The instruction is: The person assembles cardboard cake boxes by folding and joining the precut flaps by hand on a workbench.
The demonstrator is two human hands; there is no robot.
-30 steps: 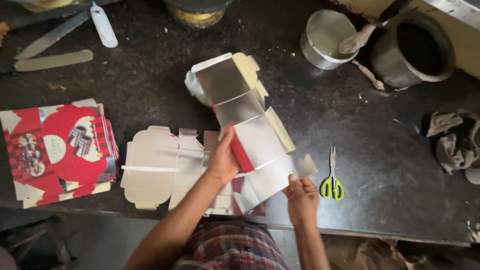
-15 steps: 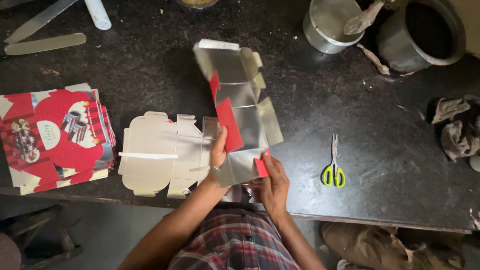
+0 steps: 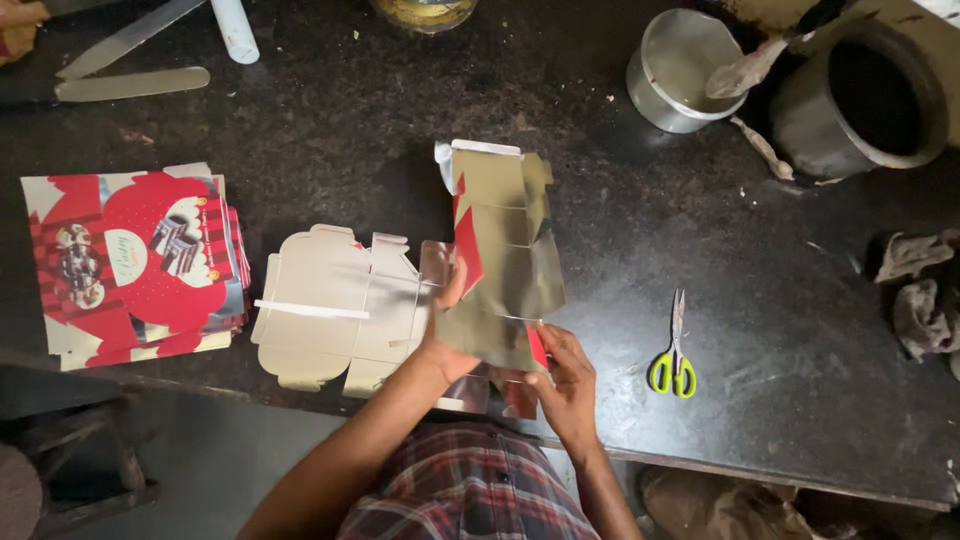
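**Desk:** What is at the centre of the frame?

**Photographer:** A person at a dark counter (image 3: 640, 240) holds a silver-lined carton blank (image 3: 500, 260), partly folded and tilted up off the surface, red print showing along its edges. The left hand (image 3: 445, 335) has its grip closed on the blank's lower left edge, thumb on the silver face; the right hand (image 3: 565, 375) pinches the lower right corner.

**Desk:** And around it?

**Photographer:** Just left of the hands lie flat unfolded blanks (image 3: 330, 310), pale side up. At far left sits a stack of red printed cartons (image 3: 135, 265). Green-handled scissors (image 3: 675, 350) rest to the right, apart from the hands. Upper right: a small steel pot (image 3: 675, 70) and a larger dark pot (image 3: 865, 95). Crumpled rags (image 3: 920, 295) sit at the right edge, flat metal strips (image 3: 130, 60) upper left.
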